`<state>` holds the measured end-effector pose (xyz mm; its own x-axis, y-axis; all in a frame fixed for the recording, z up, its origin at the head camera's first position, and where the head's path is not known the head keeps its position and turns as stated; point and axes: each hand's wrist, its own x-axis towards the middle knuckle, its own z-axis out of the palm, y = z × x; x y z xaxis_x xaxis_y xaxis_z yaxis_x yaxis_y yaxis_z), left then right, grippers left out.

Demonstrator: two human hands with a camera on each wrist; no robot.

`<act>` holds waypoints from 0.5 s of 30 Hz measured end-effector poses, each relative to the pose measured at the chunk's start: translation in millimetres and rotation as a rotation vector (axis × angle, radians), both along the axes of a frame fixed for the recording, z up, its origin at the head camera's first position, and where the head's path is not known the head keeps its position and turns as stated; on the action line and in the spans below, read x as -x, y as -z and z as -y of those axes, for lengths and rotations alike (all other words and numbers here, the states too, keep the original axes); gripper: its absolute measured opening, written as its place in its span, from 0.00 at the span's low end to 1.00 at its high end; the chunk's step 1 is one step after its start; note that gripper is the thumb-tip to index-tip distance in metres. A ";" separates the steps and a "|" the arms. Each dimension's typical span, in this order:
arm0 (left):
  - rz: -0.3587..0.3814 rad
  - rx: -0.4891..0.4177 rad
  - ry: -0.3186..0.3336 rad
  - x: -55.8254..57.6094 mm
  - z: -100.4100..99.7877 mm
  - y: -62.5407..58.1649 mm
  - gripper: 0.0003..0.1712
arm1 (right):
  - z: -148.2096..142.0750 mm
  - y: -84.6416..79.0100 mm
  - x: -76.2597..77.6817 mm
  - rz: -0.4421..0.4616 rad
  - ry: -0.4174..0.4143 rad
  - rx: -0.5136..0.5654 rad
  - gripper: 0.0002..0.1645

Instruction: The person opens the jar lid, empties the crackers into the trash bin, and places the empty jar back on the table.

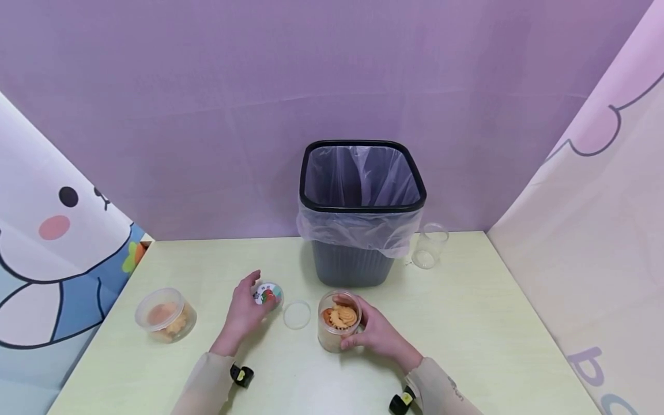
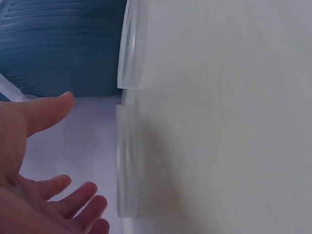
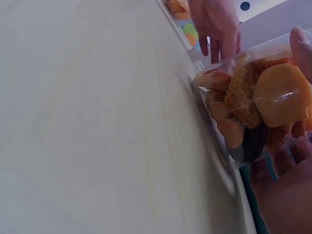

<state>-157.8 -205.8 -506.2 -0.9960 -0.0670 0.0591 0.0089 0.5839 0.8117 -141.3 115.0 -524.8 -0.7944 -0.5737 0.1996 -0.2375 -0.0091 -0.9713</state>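
My right hand [image 1: 381,334] grips a clear plastic jar [image 1: 329,341] of cookies standing on the table. Its lidless top shows tan swirled cookies [image 1: 342,316]. In the right wrist view the thumb and fingers lie on opposite sides of the jar [image 3: 219,80], and a dark piece [image 3: 248,144] shows among the cookies. To the left, my left hand [image 1: 246,308] is spread around a round lid [image 1: 268,293] with a printed picture. The left wrist view shows its thumb and fingers apart, beside a lid [image 2: 127,161] seen edge-on. Between the hands lies a translucent round lid [image 1: 297,315].
A dark bin [image 1: 353,268] with a black rim and a plastic liner stands behind the jar. An empty clear cup [image 1: 429,248] is at its right. Far left on the table, a clear tub [image 1: 166,315] holds cookies. A purple curtain [image 1: 223,127] hangs behind the table.
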 end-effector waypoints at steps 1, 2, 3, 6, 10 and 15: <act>-0.010 -0.017 -0.006 0.4 0.0 -1.0 0.45 | 0.1 0.0 0.0 0.000 -0.001 0.001 0.56; -0.022 -0.033 -0.012 0.6 -0.3 -2.4 0.43 | 0.1 -0.1 0.1 0.001 0.001 0.001 0.56; -0.034 -0.050 -0.016 0.6 -0.7 -4.1 0.41 | 0.2 -0.1 0.1 0.002 0.001 0.001 0.56; -0.097 -0.072 -0.018 0.2 -2.5 -11.7 0.35 | 0.3 -0.1 0.3 0.003 0.005 -0.002 0.56; -0.218 -0.047 -0.006 1.1 -8.6 -29.1 0.29 | 0.4 0.1 0.5 0.006 0.007 -0.003 0.56; -0.356 -0.005 0.022 4.5 -19.9 -59.9 0.28 | 0.4 0.1 -0.1 0.005 0.004 -0.001 0.56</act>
